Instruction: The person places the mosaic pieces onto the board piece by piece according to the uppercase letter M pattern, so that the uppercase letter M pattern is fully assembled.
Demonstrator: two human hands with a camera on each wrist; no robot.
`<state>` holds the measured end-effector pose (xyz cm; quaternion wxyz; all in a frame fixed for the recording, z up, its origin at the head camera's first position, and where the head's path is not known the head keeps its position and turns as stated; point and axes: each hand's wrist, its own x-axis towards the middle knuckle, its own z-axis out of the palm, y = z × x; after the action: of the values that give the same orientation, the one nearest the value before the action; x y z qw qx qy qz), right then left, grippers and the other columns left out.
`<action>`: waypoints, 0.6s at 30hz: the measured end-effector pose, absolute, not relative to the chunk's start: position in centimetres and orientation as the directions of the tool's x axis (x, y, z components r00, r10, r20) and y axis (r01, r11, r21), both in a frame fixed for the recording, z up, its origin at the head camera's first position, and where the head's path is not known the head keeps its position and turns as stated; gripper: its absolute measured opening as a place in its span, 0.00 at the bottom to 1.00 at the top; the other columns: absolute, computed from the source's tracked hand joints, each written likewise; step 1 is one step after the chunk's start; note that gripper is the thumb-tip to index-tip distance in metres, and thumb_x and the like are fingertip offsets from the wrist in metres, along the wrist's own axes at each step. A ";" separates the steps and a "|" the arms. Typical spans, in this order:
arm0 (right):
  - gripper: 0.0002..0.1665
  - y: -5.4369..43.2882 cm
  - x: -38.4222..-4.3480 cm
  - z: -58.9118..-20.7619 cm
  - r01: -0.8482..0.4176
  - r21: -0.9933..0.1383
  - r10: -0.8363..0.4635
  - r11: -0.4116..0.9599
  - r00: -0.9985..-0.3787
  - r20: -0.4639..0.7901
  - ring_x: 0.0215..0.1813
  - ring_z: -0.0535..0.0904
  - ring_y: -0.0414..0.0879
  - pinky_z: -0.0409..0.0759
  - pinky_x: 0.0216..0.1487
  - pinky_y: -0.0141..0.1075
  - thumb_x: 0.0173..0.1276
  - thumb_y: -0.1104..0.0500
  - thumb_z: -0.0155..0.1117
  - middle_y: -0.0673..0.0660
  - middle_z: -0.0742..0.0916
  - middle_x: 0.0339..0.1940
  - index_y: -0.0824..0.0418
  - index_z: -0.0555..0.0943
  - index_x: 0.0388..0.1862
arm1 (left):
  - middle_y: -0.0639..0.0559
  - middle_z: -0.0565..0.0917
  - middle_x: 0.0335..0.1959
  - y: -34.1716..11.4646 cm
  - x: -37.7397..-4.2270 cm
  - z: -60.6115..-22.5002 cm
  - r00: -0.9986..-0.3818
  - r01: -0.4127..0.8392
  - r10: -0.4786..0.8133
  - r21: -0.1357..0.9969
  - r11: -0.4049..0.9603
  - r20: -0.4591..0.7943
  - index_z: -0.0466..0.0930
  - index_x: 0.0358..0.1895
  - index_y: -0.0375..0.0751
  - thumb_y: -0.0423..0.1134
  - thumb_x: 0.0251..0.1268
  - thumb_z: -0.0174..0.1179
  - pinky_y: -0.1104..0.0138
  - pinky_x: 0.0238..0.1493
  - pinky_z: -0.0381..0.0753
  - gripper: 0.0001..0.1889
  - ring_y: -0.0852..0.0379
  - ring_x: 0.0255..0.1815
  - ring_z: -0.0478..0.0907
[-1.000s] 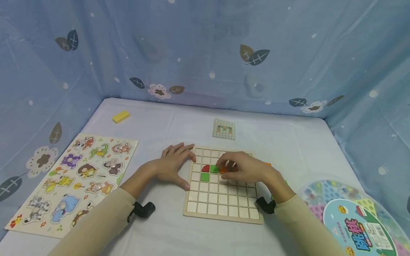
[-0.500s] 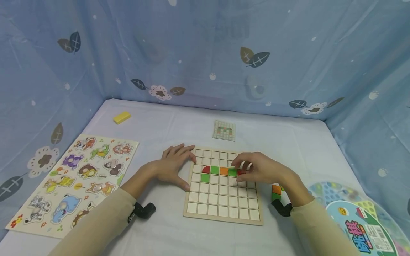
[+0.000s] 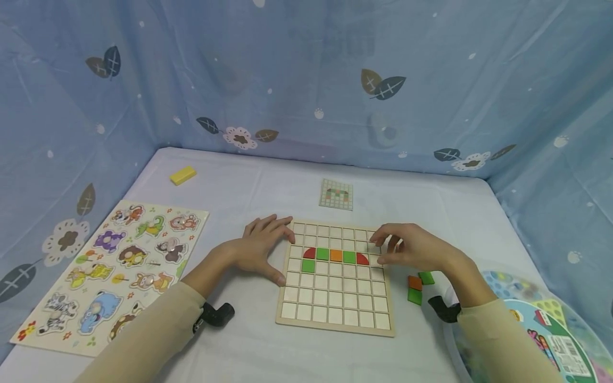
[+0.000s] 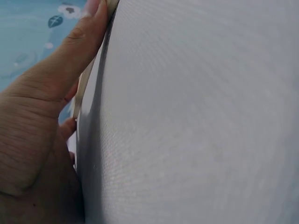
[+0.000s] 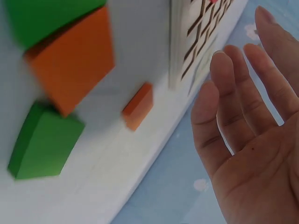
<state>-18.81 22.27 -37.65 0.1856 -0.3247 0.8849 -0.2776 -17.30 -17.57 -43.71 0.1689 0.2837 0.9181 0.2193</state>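
A wooden grid board (image 3: 334,330) bears a row of tiles: a red quarter-round tile (image 3: 309,252), a green tile (image 3: 323,254), an orange tile (image 3: 336,256), another green tile (image 3: 349,258) and a second red quarter-round tile (image 3: 362,259). One more green tile (image 3: 308,266) sits below the row's left end. My left hand (image 3: 261,247) rests at the board's left edge, fingers spread, thumb (image 4: 77,53) against the side. Over the right edge hovers my right hand (image 3: 407,247); the right wrist view shows its palm bare and its fingers loosely bent.
Right of the board lie loose tiles, among them an orange one (image 3: 415,282) and a green one (image 3: 414,296). A small pattern card (image 3: 336,194) lies behind it. An animal puzzle (image 3: 143,239) and yellow block (image 3: 183,175) are left, a round game box (image 3: 574,324) front right.
My right hand has moved rightward off the tile row, uncovering the orange, green and red tiles and now the loose tiles beside the board. My left hand has stayed put.
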 end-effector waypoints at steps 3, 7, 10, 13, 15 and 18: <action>0.23 23.0 -18.9 -37.8 -0.472 -0.605 -0.670 0.642 -0.729 -0.141 0.42 0.81 0.42 0.84 0.44 0.36 0.64 0.54 0.77 0.52 0.87 0.51 0.56 0.82 0.56 | 0.51 0.44 0.86 -17.6 -17.3 -43.7 -0.783 0.445 0.594 0.501 0.743 -0.185 0.65 0.61 0.63 0.75 0.38 0.75 0.33 0.78 0.33 0.47 0.36 0.85 0.35; 0.23 23.8 -18.9 -38.0 -0.456 -0.604 -0.653 0.653 -0.743 -0.146 0.43 0.81 0.42 0.83 0.44 0.35 0.65 0.54 0.77 0.52 0.87 0.51 0.57 0.82 0.57 | 0.51 0.44 0.86 -17.6 -17.2 -43.6 -0.783 0.442 0.592 0.500 0.745 -0.190 0.65 0.62 0.63 0.75 0.38 0.75 0.34 0.78 0.32 0.47 0.36 0.85 0.35; 0.23 24.3 -19.0 -38.1 -0.451 -0.603 -0.645 0.658 -0.751 -0.141 0.43 0.81 0.43 0.83 0.43 0.36 0.65 0.53 0.77 0.52 0.86 0.50 0.57 0.82 0.56 | 0.51 0.44 0.86 -17.6 -17.3 -43.6 -0.783 0.441 0.591 0.498 0.746 -0.193 0.65 0.62 0.63 0.75 0.38 0.75 0.34 0.78 0.32 0.47 0.36 0.85 0.35; 0.22 24.8 -19.1 -38.2 -0.447 -0.586 -0.631 0.676 -0.762 -0.146 0.44 0.81 0.44 0.83 0.44 0.36 0.66 0.55 0.76 0.52 0.86 0.49 0.57 0.82 0.57 | 0.51 0.44 0.86 -17.6 -17.3 -43.6 -0.783 0.440 0.591 0.498 0.748 -0.196 0.65 0.62 0.63 0.75 0.38 0.75 0.34 0.78 0.32 0.47 0.36 0.85 0.35; 0.22 25.1 -19.2 -38.2 -0.433 -0.573 -0.611 0.696 -0.776 -0.155 0.45 0.81 0.45 0.83 0.45 0.36 0.66 0.57 0.76 0.51 0.86 0.48 0.56 0.82 0.57 | 0.52 0.44 0.86 -17.6 -17.3 -43.6 -0.782 0.440 0.591 0.496 0.748 -0.197 0.65 0.62 0.63 0.76 0.38 0.75 0.34 0.78 0.32 0.47 0.36 0.85 0.35; 0.22 25.4 -19.3 -38.3 -0.406 -0.552 -0.577 0.728 -0.798 -0.175 0.47 0.81 0.45 0.84 0.47 0.36 0.65 0.60 0.76 0.51 0.87 0.47 0.56 0.82 0.57 | 0.52 0.43 0.86 -17.5 -17.3 -43.6 -0.782 0.440 0.590 0.495 0.750 -0.199 0.65 0.62 0.64 0.76 0.38 0.75 0.34 0.78 0.32 0.47 0.37 0.85 0.35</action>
<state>-19.26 25.40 -38.25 0.1697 -0.2690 0.9140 -0.2520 -17.33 -17.53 -43.65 0.1741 0.2801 0.9190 0.2161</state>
